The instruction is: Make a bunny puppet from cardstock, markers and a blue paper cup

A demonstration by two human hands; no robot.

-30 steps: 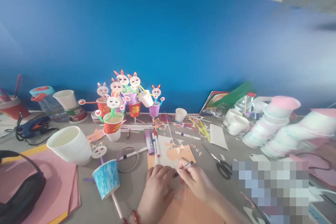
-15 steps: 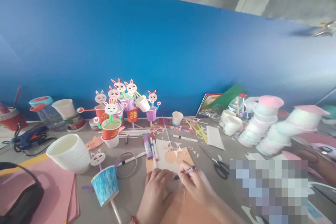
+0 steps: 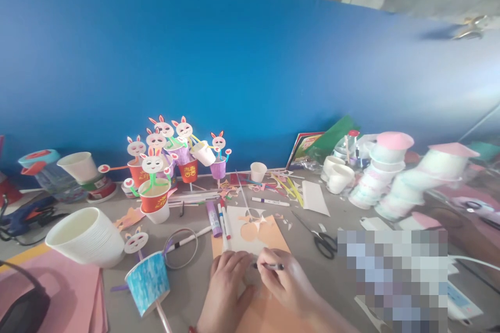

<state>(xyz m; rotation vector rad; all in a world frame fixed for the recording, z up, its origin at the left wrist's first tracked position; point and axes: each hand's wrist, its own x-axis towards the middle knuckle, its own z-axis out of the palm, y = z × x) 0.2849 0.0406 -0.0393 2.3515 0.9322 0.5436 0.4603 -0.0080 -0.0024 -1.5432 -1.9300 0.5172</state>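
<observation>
My right hand (image 3: 283, 278) is closed around a dark-tipped marker pen (image 3: 275, 266), its tip close to the fingers of my left hand. Fingers flat and slightly bent, my left hand (image 3: 228, 283) rests on a sheet of orange paper (image 3: 260, 317). Something clear and hard to make out lies under and between the hands. Beyond them is a white sheet (image 3: 236, 214) with orange round shapes and cut scraps on it. A purple glue stick (image 3: 213, 218) and a red-capped marker (image 3: 225, 222) lie just past my left hand.
Black-handled scissors (image 3: 325, 244) lie to the right. On the left stand a blue-painted cup with a rabbit head (image 3: 148, 281), a stack of white cups (image 3: 86, 237) and pink paper (image 3: 66, 291). Rabbit cup figures (image 3: 155, 195) and pink-topped cup towers (image 3: 377, 182) stand farther back.
The marker pen has tilted to lie more level as my right hand turned and shifted slightly. My left hand stays flat on the paper. The view has swung slightly right.
</observation>
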